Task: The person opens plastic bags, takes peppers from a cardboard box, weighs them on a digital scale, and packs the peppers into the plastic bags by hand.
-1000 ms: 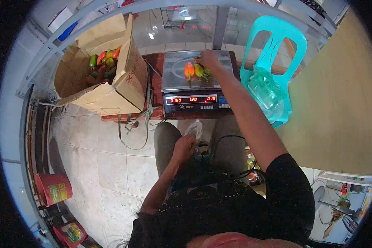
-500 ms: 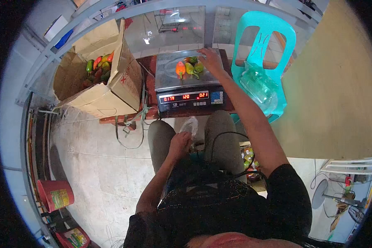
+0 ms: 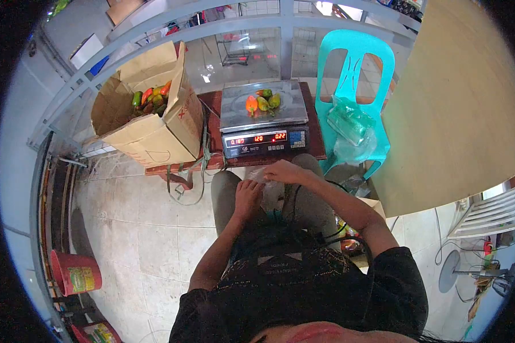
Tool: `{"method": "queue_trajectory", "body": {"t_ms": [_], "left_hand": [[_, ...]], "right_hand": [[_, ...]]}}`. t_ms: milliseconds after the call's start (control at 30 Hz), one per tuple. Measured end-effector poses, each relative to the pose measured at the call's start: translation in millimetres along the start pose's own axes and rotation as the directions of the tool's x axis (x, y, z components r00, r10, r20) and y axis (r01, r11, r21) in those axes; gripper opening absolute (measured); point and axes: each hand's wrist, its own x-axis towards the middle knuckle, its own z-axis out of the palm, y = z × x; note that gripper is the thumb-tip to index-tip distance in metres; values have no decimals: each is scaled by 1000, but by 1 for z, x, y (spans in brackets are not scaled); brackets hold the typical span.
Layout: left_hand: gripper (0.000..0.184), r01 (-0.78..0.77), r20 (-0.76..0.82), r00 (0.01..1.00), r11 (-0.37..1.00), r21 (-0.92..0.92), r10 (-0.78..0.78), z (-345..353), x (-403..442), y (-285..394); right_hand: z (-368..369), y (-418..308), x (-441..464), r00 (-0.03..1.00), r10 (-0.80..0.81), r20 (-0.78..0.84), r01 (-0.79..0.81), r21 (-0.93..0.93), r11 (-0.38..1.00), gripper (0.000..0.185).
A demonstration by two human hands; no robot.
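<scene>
Both of my hands meet over my lap at a clear plastic bag (image 3: 273,191). My left hand (image 3: 249,197) has its fingers closed on the bag's left side. Fingers of my right hand (image 3: 284,171) pinch the bag near its top edge. Just beyond them stands a digital scale (image 3: 263,141) with a lit red display. On its metal pan (image 3: 234,108) lie several peppers (image 3: 262,103), one orange and the others mostly green. Neither hand touches the peppers or the scale.
Left of the scale, an open cardboard box (image 3: 154,140) holds more peppers (image 3: 150,100). A turquoise chair (image 3: 356,48) on the right carries a pack of green plastic bags (image 3: 349,123). A wooden panel (image 3: 452,114) stands at right; a red bin (image 3: 77,274) sits lower left.
My right hand has left the scale pan and come back to the bag at my lap. The weight reading has risen slightly. My left hand still holds the bag.
</scene>
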Motion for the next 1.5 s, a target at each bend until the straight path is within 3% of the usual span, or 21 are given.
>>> {"method": "queue_trajectory", "body": {"t_ms": [100, 200, 300, 367, 467, 500, 567, 667, 800, 900, 1033, 1133, 1233, 1333, 1433, 1500], "left_hand": [[27, -3, 1, 1000, 1000, 19, 3, 7, -5, 0], [26, -27, -20, 999, 1000, 9, 27, -3, -3, 4], [25, 26, -44, 999, 998, 61, -23, -19, 3, 16], [24, 95, -142, 986, 993, 66, -85, -30, 10, 22], [24, 268, -120, 957, 963, 23, -263, -14, 8, 7], [24, 326, -29, 945, 945, -2, -326, -5, 5, 1], [26, 449, 154, 885, 893, -34, -439, 8, 1, -7], [22, 548, 81, 835, 809, -214, -544, 14, 5, -7], [12, 541, 108, 831, 750, -380, -545, 5, 14, -8], [14, 480, 78, 858, 741, -469, -507, 13, 17, -9], [17, 455, 92, 879, 769, -448, -467, 12, 21, -8], [16, 417, 78, 898, 776, -473, -434, 12, 20, -12], [16, 401, 48, 899, 775, -488, -435, 15, 14, -15], [18, 429, 94, 892, 762, -485, -442, 11, 14, -16], [20, 458, 124, 879, 747, -482, -460, 9, 16, -14], [21, 466, 106, 872, 741, -483, -478, 10, 15, -13]], "right_hand": [[13, 8, 4, 972, 209, 112, -176, -250, 952, 28], [14, 13, 0, 983, 158, 91, -107, -415, 903, 24], [6, 8, -3, 985, 125, -119, -161, -374, 913, 24], [0, 6, 2, 980, 144, -136, -186, -392, 901, 27], [-4, 0, 8, 973, 214, -89, -232, -395, 889, 29], [-5, -4, 9, 969, 242, -59, -245, -395, 886, 29], [-3, -14, 10, 979, 196, -51, -202, -341, 918, 32], [11, -17, 12, 992, 62, -108, -89, -277, 957, 35], [-16, -32, 17, 997, 26, -76, -30, -51, 998, 25], [-37, 1, 45, 897, 32, -441, -17, 37, 999, 27], [-95, 7, 102, 641, 93, -762, -269, -109, 957, 24], [-106, 55, 152, 654, -154, -741, -229, -388, 893, 28], [-88, 102, 193, 786, 47, -617, -438, -502, 746, 40], [-88, 63, 194, 732, 269, -626, -587, -379, 716, 48], [-82, 60, 194, 714, 162, -681, -560, -418, 716, 49], [-79, 56, 198, 704, 183, -686, -589, -420, 691, 49]]}}
